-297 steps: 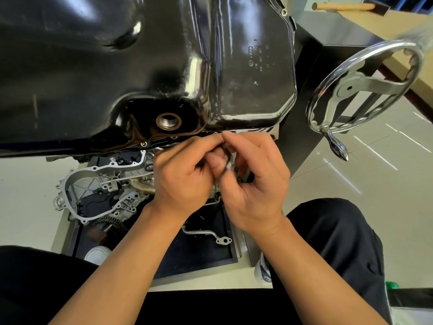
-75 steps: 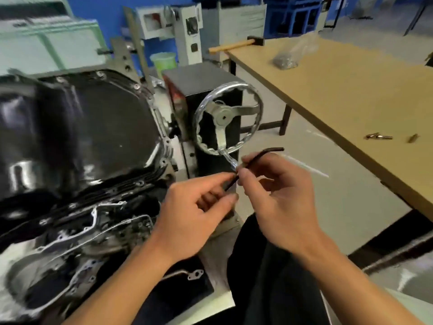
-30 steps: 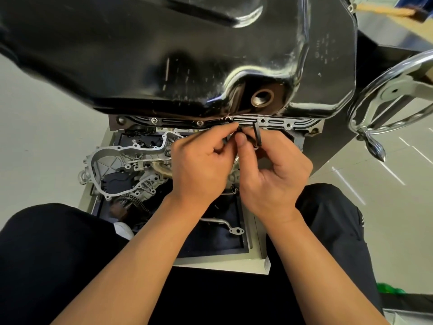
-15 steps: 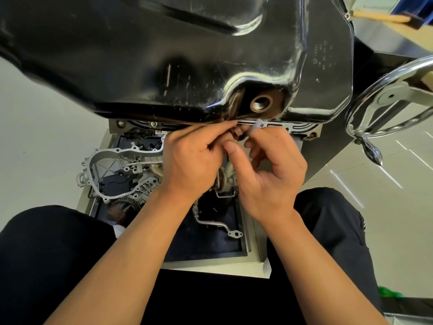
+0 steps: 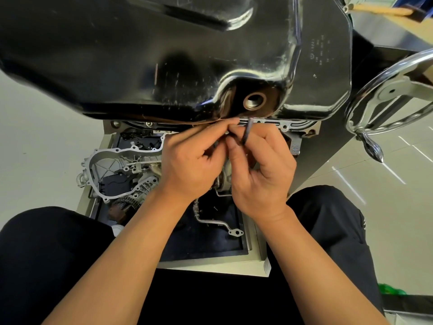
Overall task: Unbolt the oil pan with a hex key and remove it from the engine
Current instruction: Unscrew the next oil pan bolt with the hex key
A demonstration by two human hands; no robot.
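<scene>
Head view: the oil pan (image 5: 164, 55) is seated on the engine flange (image 5: 290, 124), above the person's hands. The right hand (image 5: 262, 170) pinches the hex key (image 5: 247, 132), tip raised to the flange edge, presumably to seat in a bolt. The left hand (image 5: 189, 165) fingers pinch the key's lower arm, apparently steadying it.

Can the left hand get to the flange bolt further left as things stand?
Probably yes. That bolt sits exposed at the oil pan flange, nothing between it and the left hand, though that hand is pinching the hex key with the right hand.
</scene>
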